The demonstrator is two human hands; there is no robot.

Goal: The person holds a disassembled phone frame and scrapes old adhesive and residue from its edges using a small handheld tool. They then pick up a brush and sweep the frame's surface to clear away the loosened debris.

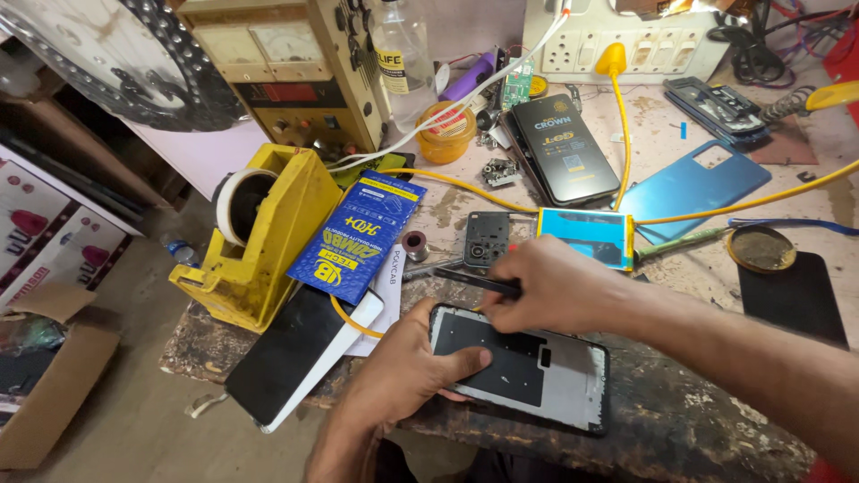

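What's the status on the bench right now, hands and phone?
Left hand steadies opened phone frame, thumb on it. Right hand grips thin dark tool over its top edge. Blue packet and tape dispenser lie alongside.

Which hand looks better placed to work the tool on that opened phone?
Probably the right hand: it grips the thin black tool just above the opened phone, while the left hand pins the phone's edge.

Blue-yellow flat packet leans on yellow tape dispenser.

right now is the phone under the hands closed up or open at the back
Open: the phone has no back cover, its grey inner frame and black panel bare under the left hand and right hand.
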